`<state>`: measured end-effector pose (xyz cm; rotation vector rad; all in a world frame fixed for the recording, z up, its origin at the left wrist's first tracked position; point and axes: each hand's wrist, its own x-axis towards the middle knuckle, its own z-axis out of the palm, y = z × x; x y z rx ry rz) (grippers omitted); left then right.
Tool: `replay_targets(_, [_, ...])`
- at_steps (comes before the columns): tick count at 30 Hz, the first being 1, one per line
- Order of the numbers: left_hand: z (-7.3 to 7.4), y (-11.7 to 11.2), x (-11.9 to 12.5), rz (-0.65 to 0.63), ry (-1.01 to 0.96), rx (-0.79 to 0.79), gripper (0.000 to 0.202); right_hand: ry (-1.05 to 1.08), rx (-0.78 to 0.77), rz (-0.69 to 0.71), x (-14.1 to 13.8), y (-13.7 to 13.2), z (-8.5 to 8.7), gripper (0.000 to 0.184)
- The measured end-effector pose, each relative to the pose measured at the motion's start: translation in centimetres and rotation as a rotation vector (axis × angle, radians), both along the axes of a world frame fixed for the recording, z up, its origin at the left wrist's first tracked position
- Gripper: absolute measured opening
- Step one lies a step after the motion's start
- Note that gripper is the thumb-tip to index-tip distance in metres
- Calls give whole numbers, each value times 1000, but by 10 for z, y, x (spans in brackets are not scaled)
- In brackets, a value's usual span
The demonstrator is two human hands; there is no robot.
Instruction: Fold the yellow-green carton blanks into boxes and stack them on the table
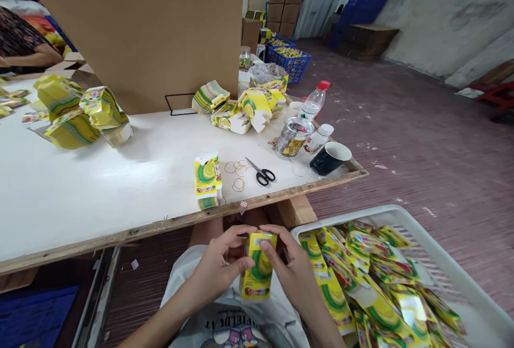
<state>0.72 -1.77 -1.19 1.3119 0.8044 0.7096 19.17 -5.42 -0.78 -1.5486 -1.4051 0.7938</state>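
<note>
Above my lap I hold a small yellow and green printed carton (259, 275) upright between both hands. My left hand (225, 257) grips its left side, thumb on the front and fingers at the top edge. On the other side, my right hand (287, 262) presses its thumb on the upper front, fingers curled over the top. Close in front, a stack of flat printed cartons (208, 176) lies at the table edge. To my right, a white plastic tray (395, 210) holds many filled yellow packets (369, 267).
On the white table (160, 171) lie black-handled scissors (261, 172) and several rubber bands (238, 183). A dark mug (327, 160), a clear jar (293, 136) and a bottle (315, 101) stand at the right corner. Carton bundles (106, 112) sit left, before a cardboard panel (152, 32).
</note>
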Motion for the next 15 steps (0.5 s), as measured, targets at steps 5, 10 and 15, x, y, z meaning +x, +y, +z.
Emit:
replay_targets(5, [-3, 43, -25, 287, 420, 631, 57, -549, 40, -334, 78, -28, 1, 46])
replay_targets(10, [-14, 85, -61, 358, 707, 808, 36, -610, -33, -336, 101, -43, -6, 54])
replay_targets(15, [-21, 84, -70, 373, 714, 958, 32, -142, -114, -91, 29, -14, -11, 33])
